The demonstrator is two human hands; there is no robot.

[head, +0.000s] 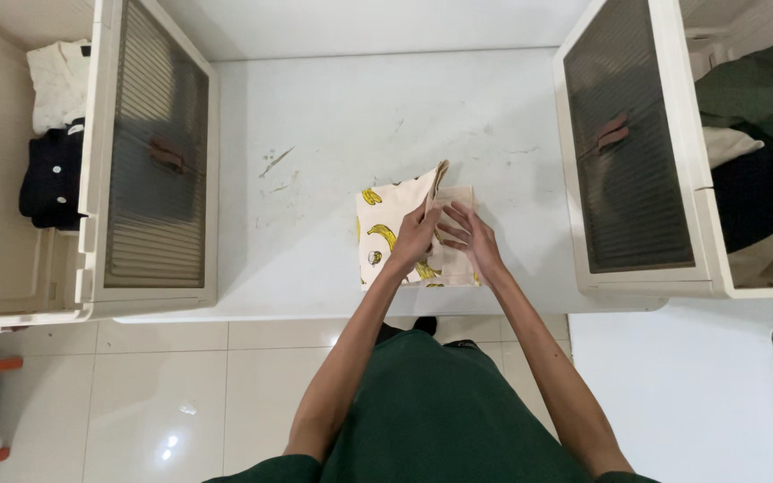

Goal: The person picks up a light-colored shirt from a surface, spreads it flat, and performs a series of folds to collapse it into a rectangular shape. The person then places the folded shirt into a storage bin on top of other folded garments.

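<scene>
two hands on a banana-print cloth (385,234)
left hand (415,237) and right hand (469,237) pinch its soft, light folded edge on the tabletop (333,134).

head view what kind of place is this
Likely a home laundry or clothes-sorting spot: a white table, two storage bins with clothes inside, and both hands folding a banana-print cloth.

The desk (333,116) is flanked by a left storage bin (149,161) and a right storage bin (632,152), whose open lids narrow the sides; bare surface is left beyond the banana-print cloth (391,228).
</scene>
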